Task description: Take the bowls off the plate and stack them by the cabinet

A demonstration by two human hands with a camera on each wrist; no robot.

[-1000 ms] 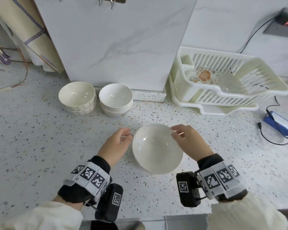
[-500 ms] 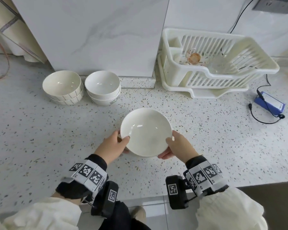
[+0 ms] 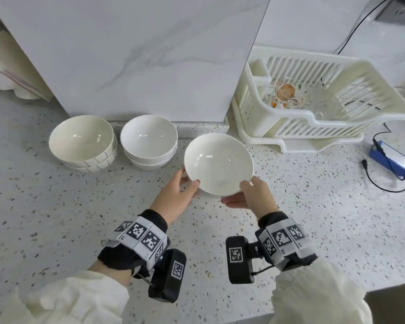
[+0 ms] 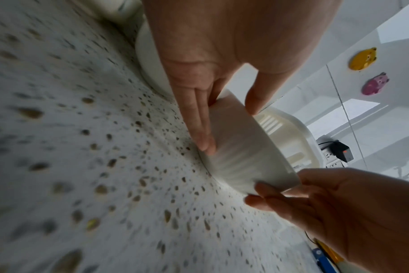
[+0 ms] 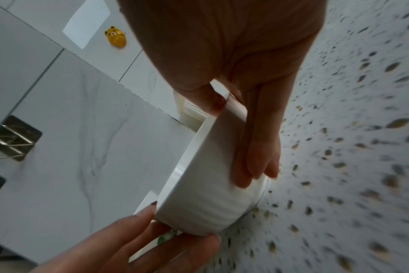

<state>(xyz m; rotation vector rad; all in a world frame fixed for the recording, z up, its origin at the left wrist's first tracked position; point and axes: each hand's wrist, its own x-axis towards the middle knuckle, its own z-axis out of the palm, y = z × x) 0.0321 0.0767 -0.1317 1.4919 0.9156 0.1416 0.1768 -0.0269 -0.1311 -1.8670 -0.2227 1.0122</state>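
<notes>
White bowl stacks [image 3: 82, 143] and [image 3: 149, 142] already stand by the cabinet [image 3: 136, 57]. Left hand [image 3: 175, 198] and right hand [image 3: 251, 195] grasp the plate [image 3: 218, 163] by its rim; placement beside them appears to remain.

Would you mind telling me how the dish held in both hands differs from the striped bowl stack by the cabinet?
The held dish is plain white; the striped bowl stack shows thin dark lines on its sides. The dish is a single piece, tilted and gripped at its rim by the left hand and right hand; the stack is two nested bowls resting level on the countertop, untouched. The dish looks shallower and wider. Both are glossy, pale and empty.
</notes>
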